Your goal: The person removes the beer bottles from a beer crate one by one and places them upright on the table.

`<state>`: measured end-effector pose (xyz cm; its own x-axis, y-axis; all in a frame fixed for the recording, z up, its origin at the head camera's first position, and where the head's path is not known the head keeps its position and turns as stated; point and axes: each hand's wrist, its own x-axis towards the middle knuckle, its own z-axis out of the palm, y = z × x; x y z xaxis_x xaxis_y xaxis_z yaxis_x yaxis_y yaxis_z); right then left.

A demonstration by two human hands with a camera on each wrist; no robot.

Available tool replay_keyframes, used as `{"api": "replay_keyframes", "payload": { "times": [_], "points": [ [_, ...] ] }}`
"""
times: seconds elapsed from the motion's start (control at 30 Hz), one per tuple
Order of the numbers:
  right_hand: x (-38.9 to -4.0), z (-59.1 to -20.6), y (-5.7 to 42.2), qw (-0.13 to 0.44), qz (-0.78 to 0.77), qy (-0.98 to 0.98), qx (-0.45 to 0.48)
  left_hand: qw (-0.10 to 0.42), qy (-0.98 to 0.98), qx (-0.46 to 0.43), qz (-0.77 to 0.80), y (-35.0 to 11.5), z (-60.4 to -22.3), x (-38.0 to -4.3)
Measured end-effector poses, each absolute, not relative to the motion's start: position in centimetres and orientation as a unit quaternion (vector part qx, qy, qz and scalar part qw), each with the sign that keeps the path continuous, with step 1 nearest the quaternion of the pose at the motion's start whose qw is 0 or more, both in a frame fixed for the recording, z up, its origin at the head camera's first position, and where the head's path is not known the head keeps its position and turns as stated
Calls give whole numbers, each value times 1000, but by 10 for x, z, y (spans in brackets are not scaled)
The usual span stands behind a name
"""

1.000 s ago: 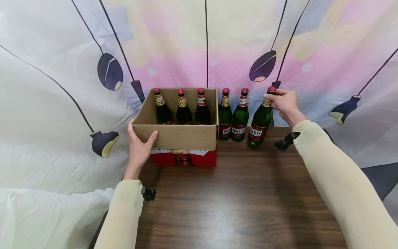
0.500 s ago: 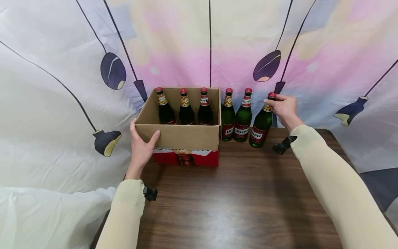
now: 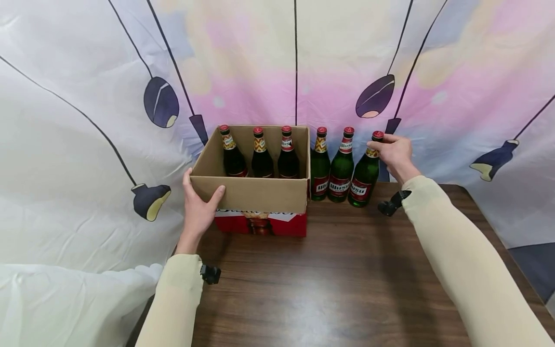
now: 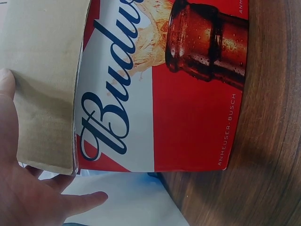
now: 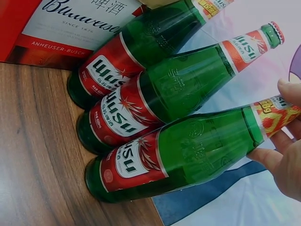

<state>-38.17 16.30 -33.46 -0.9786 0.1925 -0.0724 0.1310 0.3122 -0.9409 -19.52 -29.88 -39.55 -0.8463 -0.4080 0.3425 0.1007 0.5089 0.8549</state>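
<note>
While left fingers (image 3: 188,183) grip the box (image 3: 249,194), right fingers (image 5: 265,158) pinch the end bottle (image 3: 363,176), now nearer its neighbour (image 3: 341,169).

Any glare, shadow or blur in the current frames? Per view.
Head: soft glare low on the brown wooden table, plus a dark shadow beside the cream right sleeve. Left wrist: shadow across the tan cardboard flap; lettering on the red-and-white printed box is legible. Right wrist: large label lettering on three green glass bottles is readable, no obvious motion blur.
</note>
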Motion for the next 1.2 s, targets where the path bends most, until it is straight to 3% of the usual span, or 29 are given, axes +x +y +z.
{"api": "replay_keyframes", "payload": {
  "times": [0.83, 1.07, 1.2],
  "points": [
    [-388, -333, 162, 53, 589, -802, -78, 268, -824, 87, -492, -298, -398, -197],
    [-375, -301, 153, 163, 584, -794, -33, 272, -822, 84, -494, -300, -396, -197],
    [-367, -279, 137, 185, 587, -788, 1, 268, -822, 85, -495, -299, -396, -196]
  ]
}}
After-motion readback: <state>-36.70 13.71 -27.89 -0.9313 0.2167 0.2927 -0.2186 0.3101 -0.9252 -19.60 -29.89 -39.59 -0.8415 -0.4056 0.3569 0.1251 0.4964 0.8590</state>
